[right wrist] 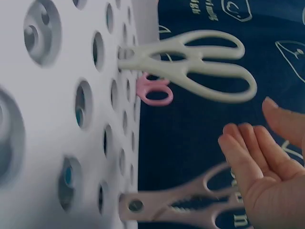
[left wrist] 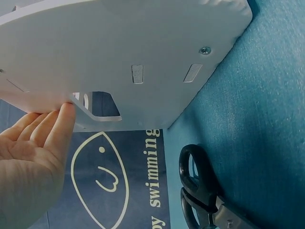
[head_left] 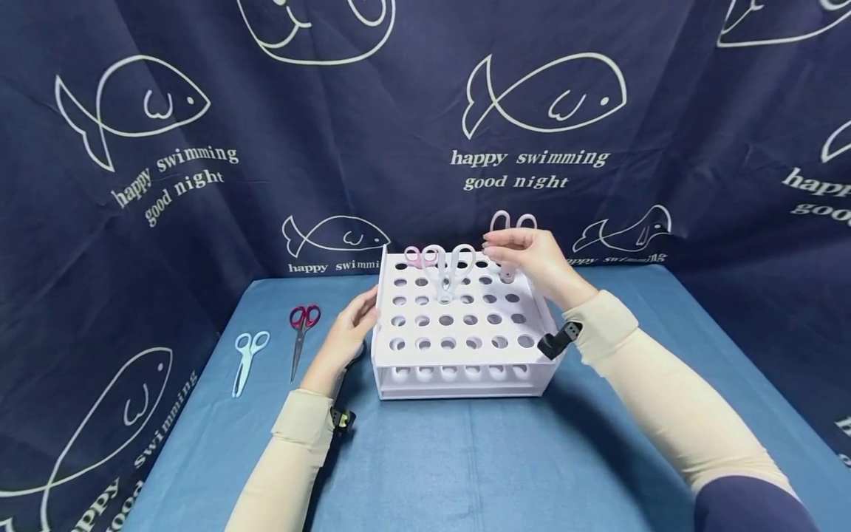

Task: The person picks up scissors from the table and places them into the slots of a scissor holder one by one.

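Note:
A white rack (head_left: 465, 357) with rows of round holes stands on the table. My left hand (head_left: 349, 329) has its extended fingers against the rack's left side panel. Above the far right corner, my right hand (head_left: 532, 255) hovers beside pale pink scissors (head_left: 508, 276) standing handles-up in a hole. The right wrist view shows its thumb apart from the fingers and nothing between them. White scissors (head_left: 445, 297) stand in a middle hole, with small pink scissors (head_left: 414, 257) behind them in the back row.
Light blue scissors (head_left: 244, 366) and red-handled scissors (head_left: 299, 341) lie on the blue table cloth (head_left: 432, 465) at left. Black-handled scissors (left wrist: 202, 191) lie close to the rack's left side, mostly hidden by my left hand in the head view. A dark fish-print curtain (head_left: 399, 148) hangs behind.

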A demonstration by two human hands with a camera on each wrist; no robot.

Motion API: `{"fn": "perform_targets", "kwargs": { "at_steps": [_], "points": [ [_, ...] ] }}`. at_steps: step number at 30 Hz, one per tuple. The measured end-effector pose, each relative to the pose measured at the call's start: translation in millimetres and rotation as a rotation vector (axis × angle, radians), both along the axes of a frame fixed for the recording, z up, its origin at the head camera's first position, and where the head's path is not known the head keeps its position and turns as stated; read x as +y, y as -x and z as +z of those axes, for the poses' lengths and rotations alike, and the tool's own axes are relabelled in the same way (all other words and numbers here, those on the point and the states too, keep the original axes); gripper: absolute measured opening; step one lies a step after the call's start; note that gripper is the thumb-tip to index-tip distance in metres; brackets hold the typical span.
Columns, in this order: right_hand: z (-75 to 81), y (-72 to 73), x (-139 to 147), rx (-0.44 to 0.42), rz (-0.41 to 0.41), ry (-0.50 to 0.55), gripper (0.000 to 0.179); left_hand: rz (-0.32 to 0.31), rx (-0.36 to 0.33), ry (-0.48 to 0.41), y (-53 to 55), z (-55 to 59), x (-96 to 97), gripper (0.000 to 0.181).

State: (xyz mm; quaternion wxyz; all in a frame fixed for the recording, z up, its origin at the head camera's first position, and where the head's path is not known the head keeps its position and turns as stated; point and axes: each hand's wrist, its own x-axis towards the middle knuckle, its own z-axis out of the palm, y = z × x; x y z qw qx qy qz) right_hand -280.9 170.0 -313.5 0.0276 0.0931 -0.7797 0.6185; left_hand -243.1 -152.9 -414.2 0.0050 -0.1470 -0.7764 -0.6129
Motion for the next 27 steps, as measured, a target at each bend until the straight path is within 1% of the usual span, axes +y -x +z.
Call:
{"fn": "perform_targets", "kwargs": {
  "at_steps": [1,3,8,11,15,20,22,27],
  "points": [
    [1.8,0.4,3,0.008,0.006,0.006,0.042,0.002,-0.007,0.000,0.2,0.5,0.1,0.050],
    [6.2,1.0,9,0.020,0.014,0.008,0.041,0.009,0.005,0.003,4.8,-5.9,-1.3,0.050],
    [15.1,1.8,23,0.054,0.011,0.029,0.041,0.022,0.005,0.021,5.0,-3.8,-2.4,0.049],
    [18.0,2.3,28,0.063,0.009,0.084,0.041,0.023,0.005,0.029,5.1,-2.8,-2.7,0.050],
    [17.9,3.1,36,0.058,0.016,0.144,0.039,0.015,0.009,0.024,5.1,-3.4,-2.8,0.050],
    [14.3,3.5,48,0.057,-0.005,0.118,0.045,0.005,0.019,0.021,3.7,-6.2,-1.8,0.050],
    [12.8,4.1,55,0.066,-0.012,0.126,0.047,0.009,0.024,0.030,2.1,-6.8,-1.1,0.049],
    [13.8,7.2,72,0.092,-0.029,0.216,0.042,0.014,0.034,0.029,0.3,-7.5,0.5,0.049]
  ]
}}
